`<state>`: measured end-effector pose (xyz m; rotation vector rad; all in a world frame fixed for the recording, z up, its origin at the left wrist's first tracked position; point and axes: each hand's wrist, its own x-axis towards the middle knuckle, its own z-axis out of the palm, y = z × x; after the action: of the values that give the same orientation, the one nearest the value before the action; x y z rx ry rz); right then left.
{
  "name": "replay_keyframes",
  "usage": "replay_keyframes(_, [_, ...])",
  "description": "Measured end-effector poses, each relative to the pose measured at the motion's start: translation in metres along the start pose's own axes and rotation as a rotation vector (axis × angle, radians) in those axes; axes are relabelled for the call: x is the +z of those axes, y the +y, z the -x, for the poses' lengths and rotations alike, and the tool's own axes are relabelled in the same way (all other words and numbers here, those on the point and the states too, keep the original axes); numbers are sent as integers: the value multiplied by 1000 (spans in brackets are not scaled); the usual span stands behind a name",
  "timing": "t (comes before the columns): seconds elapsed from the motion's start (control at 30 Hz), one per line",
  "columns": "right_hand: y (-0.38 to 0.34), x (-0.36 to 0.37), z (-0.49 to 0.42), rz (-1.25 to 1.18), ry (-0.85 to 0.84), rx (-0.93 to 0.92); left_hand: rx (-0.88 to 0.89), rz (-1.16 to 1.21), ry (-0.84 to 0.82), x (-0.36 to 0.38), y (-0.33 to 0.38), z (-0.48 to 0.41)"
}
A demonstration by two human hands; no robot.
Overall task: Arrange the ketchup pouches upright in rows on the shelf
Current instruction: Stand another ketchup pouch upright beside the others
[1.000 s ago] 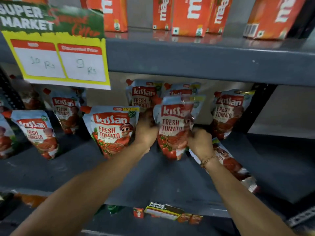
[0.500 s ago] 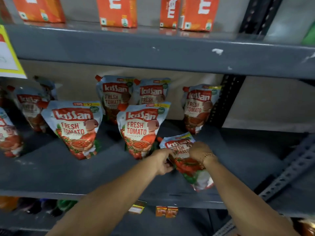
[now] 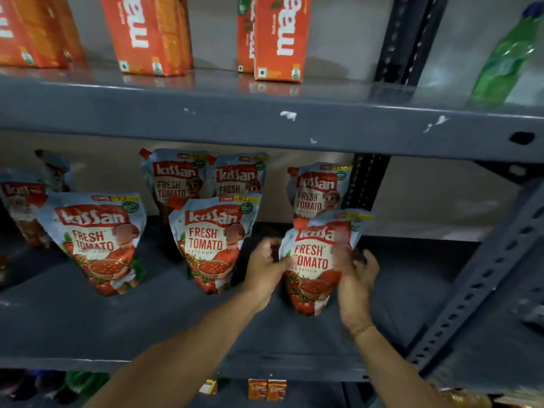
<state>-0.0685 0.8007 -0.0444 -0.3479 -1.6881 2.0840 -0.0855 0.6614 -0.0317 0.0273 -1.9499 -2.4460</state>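
Note:
Both my hands hold one Kissan ketchup pouch (image 3: 315,260) upright on the grey shelf (image 3: 147,328), at the right end of the front row. My left hand (image 3: 266,267) grips its left edge; my right hand (image 3: 357,278) cups its right side. To its left, two more pouches stand in the front row: a middle pouch (image 3: 210,242) and a left pouch (image 3: 98,240). Behind them a back row stands against the wall: two pouches side by side (image 3: 173,178) (image 3: 240,176) and one on the right (image 3: 318,188). More pouches (image 3: 20,201) blur at the far left.
Orange juice cartons (image 3: 153,33) (image 3: 279,36) and a green bottle (image 3: 506,57) stand on the shelf above. A perforated black upright (image 3: 365,184) and a slanted grey brace (image 3: 485,275) bound the bay on the right. Small boxes (image 3: 266,388) sit on the shelf below.
The pouch that lay flat on the shelf has been lifted upright by both hands, in line with the front row. The view has shifted right and closer.

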Motion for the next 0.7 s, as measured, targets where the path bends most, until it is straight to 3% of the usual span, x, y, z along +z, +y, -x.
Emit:
replay_keyframes(0.1, [-12,4,-23,-334,-65,136,-49,225,-81,13,9,-5])
replay_keyframes(0.3, [-32,21,-45,-493,51,122,-124,377,-20,33,29,-20])
replay_keyframes(0.6, [-34,16,-43,-392,87,17,-41,318,-113,43,25,-30])
replay_keyframes(0.7, [-11,20,-18,-177,193,-34,-22,159,-43,31,12,-15])
